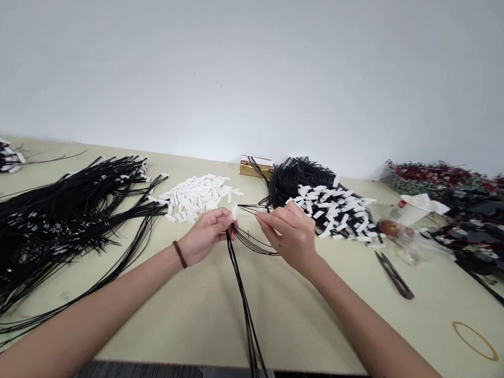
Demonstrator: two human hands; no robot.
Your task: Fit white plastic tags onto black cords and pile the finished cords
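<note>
left hand clamped on white plug, upright above table, probably to steady it; black wires hang from left fingers toward near edge, slack leaving grip free; right hand apart from left, fingertips looking pinched on thin strands beside plug, perhaps keeping them spread; loose white plugs piled just beyond left hand, within easy reach; snips lie right, handy

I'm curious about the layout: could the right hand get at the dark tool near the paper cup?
Probably yes: bare tabletop lies between the right hand and the dark tool, though its fingers look busy with thin black wires.
</note>
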